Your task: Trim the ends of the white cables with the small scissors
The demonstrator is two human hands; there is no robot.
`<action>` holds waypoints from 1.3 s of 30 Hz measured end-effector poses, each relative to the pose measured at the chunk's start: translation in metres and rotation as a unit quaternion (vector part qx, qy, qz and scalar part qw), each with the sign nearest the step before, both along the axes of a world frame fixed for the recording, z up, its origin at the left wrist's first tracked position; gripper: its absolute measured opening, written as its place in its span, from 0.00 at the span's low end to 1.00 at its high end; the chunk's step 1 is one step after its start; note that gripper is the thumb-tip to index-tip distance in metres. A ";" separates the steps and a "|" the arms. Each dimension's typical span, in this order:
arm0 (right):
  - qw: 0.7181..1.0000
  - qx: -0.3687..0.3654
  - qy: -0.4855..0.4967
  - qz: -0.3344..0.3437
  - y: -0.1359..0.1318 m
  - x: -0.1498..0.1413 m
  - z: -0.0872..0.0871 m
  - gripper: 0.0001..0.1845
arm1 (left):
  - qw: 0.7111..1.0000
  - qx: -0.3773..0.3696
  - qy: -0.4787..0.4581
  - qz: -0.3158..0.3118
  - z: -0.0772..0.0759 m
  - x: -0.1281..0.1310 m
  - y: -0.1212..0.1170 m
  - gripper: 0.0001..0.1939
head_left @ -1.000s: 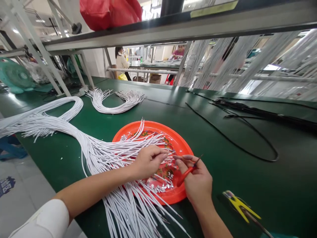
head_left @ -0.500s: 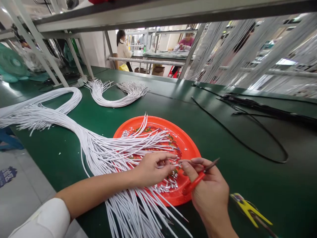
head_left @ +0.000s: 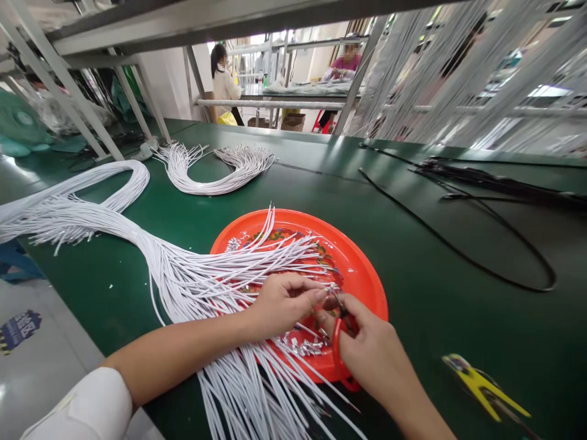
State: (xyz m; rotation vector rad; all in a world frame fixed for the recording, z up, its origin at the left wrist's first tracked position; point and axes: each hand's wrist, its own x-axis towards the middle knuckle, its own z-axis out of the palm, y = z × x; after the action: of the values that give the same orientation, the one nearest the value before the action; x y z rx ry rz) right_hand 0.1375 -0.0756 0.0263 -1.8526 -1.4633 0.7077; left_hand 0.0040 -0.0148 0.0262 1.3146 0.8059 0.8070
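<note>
My left hand [head_left: 280,304] pinches the end of a white cable from the big bundle of white cables [head_left: 183,281] that fans across the orange plate [head_left: 367,275]. My right hand [head_left: 367,351] grips small red-handled scissors [head_left: 338,342], their blades turned toward the cable end at my left fingertips. Silver foil scraps [head_left: 302,347] lie in the plate below both hands. The two hands almost touch over the plate's near side.
A yellow-handled tool [head_left: 483,386] lies on the green table [head_left: 435,318] to the right. Black cables [head_left: 463,244] loop at the back right. Another white cable bundle [head_left: 215,174] lies at the back. White cables hang from the rack behind; two people sit at benches beyond.
My right hand turned the scissors from pointing away to the right to pointing at the cable end, and moved close to my left fingertips. The view dropped slightly.
</note>
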 end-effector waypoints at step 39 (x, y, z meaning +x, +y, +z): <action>0.995 -0.038 -0.028 0.092 0.004 0.006 -0.005 0.09 | 0.973 0.189 0.128 -0.024 -0.002 -0.001 -0.003 0.09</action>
State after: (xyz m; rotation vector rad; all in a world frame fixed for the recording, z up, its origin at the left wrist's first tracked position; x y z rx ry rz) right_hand 0.1439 -0.0721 0.0211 -1.8223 -1.6794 0.8147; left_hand 0.0029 -0.0174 0.0243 1.7993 0.8452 0.7868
